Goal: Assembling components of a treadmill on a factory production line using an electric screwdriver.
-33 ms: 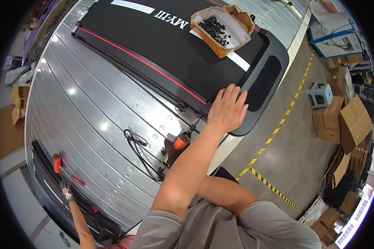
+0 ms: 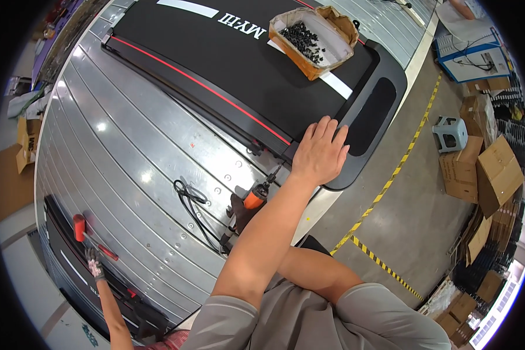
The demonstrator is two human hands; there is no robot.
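On the ribbed metal workbench (image 2: 128, 146), a black treadmill deck (image 2: 245, 70) with a red side stripe is lying flat, taking up the upper middle of the view. The person's left hand (image 2: 319, 153) is resting palm-down on its near end, fingers spread, gripping nothing. The right hand isn't showing, so its state can't be told. A cardboard box (image 2: 315, 41) of small black screws is sitting on the deck. An orange-black power driver (image 2: 252, 198) is standing just beside the deck's edge, black cable (image 2: 195, 213) trailing. At lower left a co-worker's gloved hand (image 2: 94, 265) is holding a red mallet (image 2: 84, 233).
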